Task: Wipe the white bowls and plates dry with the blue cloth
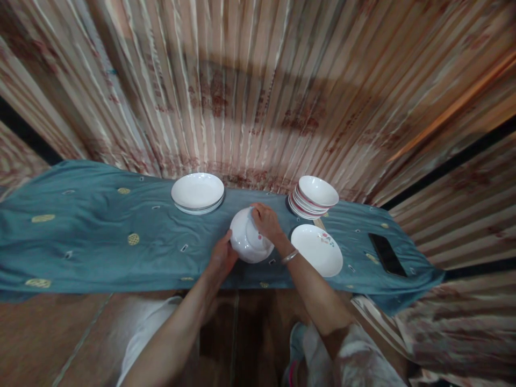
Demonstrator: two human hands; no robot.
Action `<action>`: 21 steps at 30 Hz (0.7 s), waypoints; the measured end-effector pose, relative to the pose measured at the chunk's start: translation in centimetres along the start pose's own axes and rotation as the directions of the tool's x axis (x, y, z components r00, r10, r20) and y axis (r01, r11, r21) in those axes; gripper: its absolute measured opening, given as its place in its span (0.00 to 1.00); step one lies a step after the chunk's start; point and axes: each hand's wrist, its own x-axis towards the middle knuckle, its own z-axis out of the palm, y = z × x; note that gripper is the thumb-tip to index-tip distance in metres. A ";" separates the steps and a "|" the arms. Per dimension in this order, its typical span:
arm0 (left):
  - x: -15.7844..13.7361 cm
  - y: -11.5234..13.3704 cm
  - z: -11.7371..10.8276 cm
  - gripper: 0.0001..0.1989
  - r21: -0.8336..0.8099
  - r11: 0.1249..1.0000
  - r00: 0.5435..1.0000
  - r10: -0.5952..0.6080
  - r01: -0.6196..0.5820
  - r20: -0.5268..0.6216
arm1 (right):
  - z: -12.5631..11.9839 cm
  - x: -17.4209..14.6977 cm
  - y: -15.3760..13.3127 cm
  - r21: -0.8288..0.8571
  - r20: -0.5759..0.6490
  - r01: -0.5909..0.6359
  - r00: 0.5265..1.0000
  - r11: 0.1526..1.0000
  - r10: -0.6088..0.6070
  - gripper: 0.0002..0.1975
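A shiny white bowl with a small pink flower mark is between my hands over the middle of the cloth. It is tilted, and whether its inside or outside faces me is hard to make out. My left hand grips its left edge, thumb on the rim. My right hand, with a bangle on the wrist, is closed over its upper right side; the fingertips are partly hidden. Just right of that forearm lies a white plate with a floral print. Behind it stands a stack of white bowls with red bands.
A few white plates are stacked at the back left. A black phone lies at the right end. The teal patterned cloth covers a narrow table, with a pleated curtain close behind it.
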 end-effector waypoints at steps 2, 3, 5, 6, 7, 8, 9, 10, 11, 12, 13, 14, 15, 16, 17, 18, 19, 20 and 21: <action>0.0 0.0 -0.1 0.18 -0.001 1.000 1.000 0.003 -0.003 -0.005 | 0.2 -0.2 0.9 0.033 -0.017 -0.046 0.999 0.998 0.047 0.14; 0.0 0.0 -0.1 0.17 -0.003 1.000 1.000 0.005 -0.005 -0.010 | 0.2 -0.4 1.3 0.047 -0.025 -0.065 0.997 0.997 0.066 0.14; -0.1 0.0 -0.2 0.17 -0.002 1.000 1.000 0.006 -0.006 -0.007 | 0.2 -0.8 2.1 0.066 -0.038 -0.118 0.992 0.991 0.120 0.15; -0.1 0.0 -0.2 0.17 0.001 1.000 1.000 0.006 -0.006 0.001 | 0.3 -1.1 2.5 0.072 -0.044 -0.152 0.987 0.986 0.156 0.15; -0.1 0.0 -0.2 0.17 0.003 1.000 1.000 0.005 -0.005 0.006 | 0.3 -1.4 2.8 0.081 -0.050 -0.192 0.979 0.978 0.196 0.15; -0.1 0.0 -0.2 0.17 0.003 1.000 1.000 0.002 -0.002 0.005 | 0.3 -1.7 3.2 0.088 -0.054 -0.228 0.971 0.970 0.233 0.15; -0.1 0.0 -0.2 0.16 0.001 1.000 1.000 0.000 0.000 0.001 | 0.4 -2.1 3.4 0.100 -0.061 -0.265 0.961 0.959 0.271 0.15; -0.1 0.0 -0.2 0.16 0.000 1.000 1.000 -0.003 0.003 -0.011 | 0.4 -2.5 3.7 0.115 -0.071 -0.296 0.950 0.948 0.305 0.16; -0.1 0.1 -0.1 0.16 -0.002 1.000 1.000 -0.004 0.004 -0.028 | 0.5 -2.9 3.9 0.131 -0.084 -0.319 0.940 0.939 0.331 0.16; -0.1 0.1 -0.1 0.15 0.000 1.000 0.999 -0.002 0.002 -0.044 | 0.7 -3.3 4.0 0.151 -0.099 -0.342 0.928 0.927 0.359 0.16; -0.1 0.1 -0.1 0.15 0.004 1.000 0.998 0.001 -0.001 -0.056 | 0.8 -3.8 4.1 0.169 -0.113 -0.362 0.917 0.917 0.383 0.17; -0.1 0.1 0.0 0.15 0.009 1.000 0.998 0.006 -0.006 -0.063 | 1.0 -4.2 4.2 0.184 -0.126 -0.378 0.907 0.907 0.403 0.18; 0.0 0.1 0.0 0.15 0.012 1.000 0.998 0.009 -0.008 -0.066 | 1.1 -4.7 4.2 0.194 -0.136 -0.388 0.899 0.901 0.417 0.18; 0.0 0.1 -0.1 0.15 0.012 1.000 0.998 0.008 -0.008 -0.065 | 1.3 -5.1 4.3 0.199 -0.145 -0.394 0.894 0.897 0.424 0.19; 0.1 0.1 -0.1 0.15 0.010 1.000 0.998 0.006 -0.005 -0.063 | 1.5 -5.6 4.3 0.207 -0.156 -0.400 0.887 0.893 0.434 0.20; 0.2 0.0 -0.1 0.15 0.007 1.000 0.998 0.002 -0.001 -0.064 | 1.8 -6.0 4.4 0.215 -0.166 -0.407 0.880 0.888 0.444 0.21; 0.3 0.0 -0.2 0.16 0.005 1.000 0.998 0.000 0.001 -0.068 | 2.0 -6.5 4.4 0.223 -0.177 -0.413 0.874 0.883 0.453 0.22; 0.4 0.0 -0.2 0.16 0.005 1.000 0.997 0.000 0.000 -0.074 | 2.3 -6.9 4.4 0.235 -0.192 -0.416 0.866 0.879 0.461 0.23; 0.5 0.0 -0.3 0.16 0.006 1.000 0.996 0.005 -0.004 -0.084 | 2.6 -7.4 4.5 0.248 -0.212 -0.412 0.860 0.877 0.464 0.24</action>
